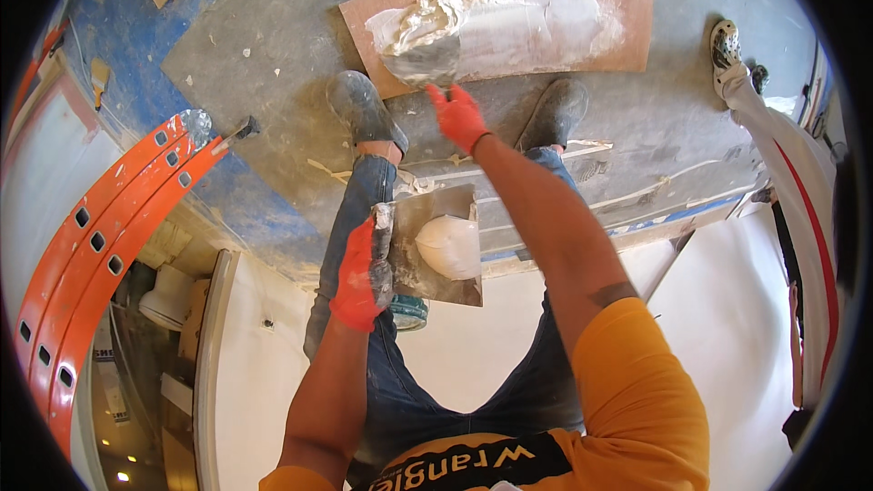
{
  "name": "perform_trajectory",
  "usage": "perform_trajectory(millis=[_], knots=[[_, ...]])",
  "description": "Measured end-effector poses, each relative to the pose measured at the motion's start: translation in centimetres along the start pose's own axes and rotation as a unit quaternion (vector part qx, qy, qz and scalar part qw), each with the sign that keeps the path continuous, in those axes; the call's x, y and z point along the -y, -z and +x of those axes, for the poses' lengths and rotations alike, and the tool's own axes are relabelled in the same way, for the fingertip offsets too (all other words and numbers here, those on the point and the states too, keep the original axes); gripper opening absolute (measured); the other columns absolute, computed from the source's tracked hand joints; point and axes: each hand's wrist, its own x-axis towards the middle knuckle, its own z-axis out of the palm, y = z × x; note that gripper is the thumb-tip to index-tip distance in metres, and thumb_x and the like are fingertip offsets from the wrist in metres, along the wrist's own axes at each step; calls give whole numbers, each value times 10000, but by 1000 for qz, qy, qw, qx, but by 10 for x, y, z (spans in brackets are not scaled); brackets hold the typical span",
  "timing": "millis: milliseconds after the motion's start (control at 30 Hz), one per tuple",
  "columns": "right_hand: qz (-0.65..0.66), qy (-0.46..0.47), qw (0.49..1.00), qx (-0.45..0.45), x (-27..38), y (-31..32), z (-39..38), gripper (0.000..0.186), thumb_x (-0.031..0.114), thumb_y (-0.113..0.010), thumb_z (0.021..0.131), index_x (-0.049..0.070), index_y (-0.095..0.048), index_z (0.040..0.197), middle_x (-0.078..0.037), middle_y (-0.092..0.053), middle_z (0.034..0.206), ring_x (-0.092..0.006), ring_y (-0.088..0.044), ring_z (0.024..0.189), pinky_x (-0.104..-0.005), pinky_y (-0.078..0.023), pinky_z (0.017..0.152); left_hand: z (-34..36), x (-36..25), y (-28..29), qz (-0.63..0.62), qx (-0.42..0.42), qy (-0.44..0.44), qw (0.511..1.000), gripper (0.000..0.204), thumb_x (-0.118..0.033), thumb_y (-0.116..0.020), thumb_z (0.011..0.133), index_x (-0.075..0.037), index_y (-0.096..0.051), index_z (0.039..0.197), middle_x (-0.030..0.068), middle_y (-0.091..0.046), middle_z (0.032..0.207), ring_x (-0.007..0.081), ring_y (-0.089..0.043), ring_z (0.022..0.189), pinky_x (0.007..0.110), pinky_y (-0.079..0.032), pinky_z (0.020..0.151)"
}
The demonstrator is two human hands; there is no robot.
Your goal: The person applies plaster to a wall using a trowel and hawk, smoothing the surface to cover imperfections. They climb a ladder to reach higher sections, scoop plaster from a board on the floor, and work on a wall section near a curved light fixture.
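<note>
The left hand (pixel 357 277), in a red glove, grips the edge of a flat metal plate (pixel 414 280), which carries a rounded lump of white plaster (pixel 450 245) between the person's legs. The right hand (pixel 459 116), also red-gloved, is closed around a scraper, its handle mostly hidden; the broad blade (pixel 423 62) lies over the near left part of the board (pixel 629 27), against more white paste (pixel 432 20). An orange ladder (pixel 97 241) and a brush (pixel 99 82) are off to the left.
</note>
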Motion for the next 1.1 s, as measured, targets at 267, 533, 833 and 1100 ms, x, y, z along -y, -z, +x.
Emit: perform_trajectory(millis=[267,533,833,1100], knots=[[180,-110,977,-15,-19,34,1,485,464,-592,946,-16,-641,999,-155,-650,784,-280,-634,778,-412,-503,752,-1,8,-6,-222,-64,79,970,481,-53,-503,967,37,-424,1432,188,-479,1422,293,-488,1300,386,-381,1095],[-364,10,931,-8,-12,297,59,688,639,-561,884,12,-661,1147,-211,-676,1134,-377,-627,1095,-431,-483,936,4,-6,-4,-79,-36,21,996,376,-225,-482,1034,-1,-516,1333,104,-575,1250,184,-549,1132,325,-435,986],[-596,207,767,118,133,191,113,514,516,-503,885,129,-665,1181,-109,-654,1237,-294,-605,1153,-416,-474,962,11,-20,-8,-210,-31,95,973,401,-303,-487,1050,-26,-542,1335,66,-597,1268,147,-569,1132,317,-455,982],[-636,245,712,170,154,112,102,418,422,-573,884,117,-670,1153,-93,-688,1157,-291,-635,1101,-409,-498,929,17,-21,-5,4,-31,-138,990,509,-322,-406,1054,-32,-411,1472,181,-482,1440,312,-503,1299,390,-396,1081]])
